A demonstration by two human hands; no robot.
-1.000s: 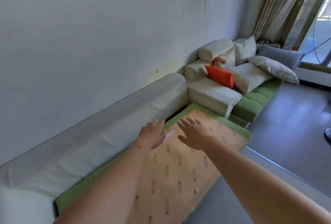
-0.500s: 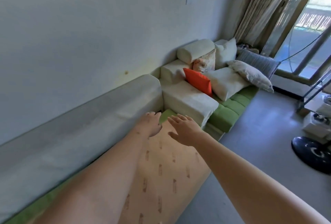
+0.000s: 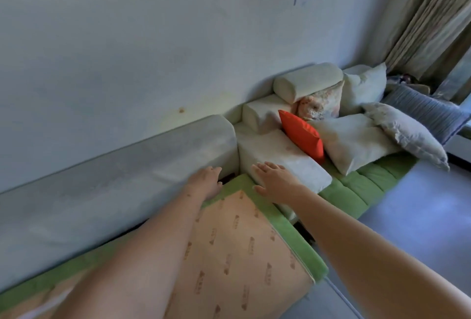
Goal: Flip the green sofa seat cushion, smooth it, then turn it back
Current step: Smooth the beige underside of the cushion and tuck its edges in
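A pale, bluish-white wall (image 3: pixel 127 38) with a small brown stain (image 3: pixel 181 110) runs behind a long grey-white sofa backrest (image 3: pixel 114 173). Farther along, cream cushions (image 3: pixel 356 137), an orange pillow (image 3: pixel 302 135) and a grey ribbed pillow (image 3: pixel 428 115) are piled on green seats (image 3: pixel 356 191). Beige curtains (image 3: pixel 433 25) hang at the upper right, and daylight gives the smooth grey floor (image 3: pixel 420 216) a bluish sheen.
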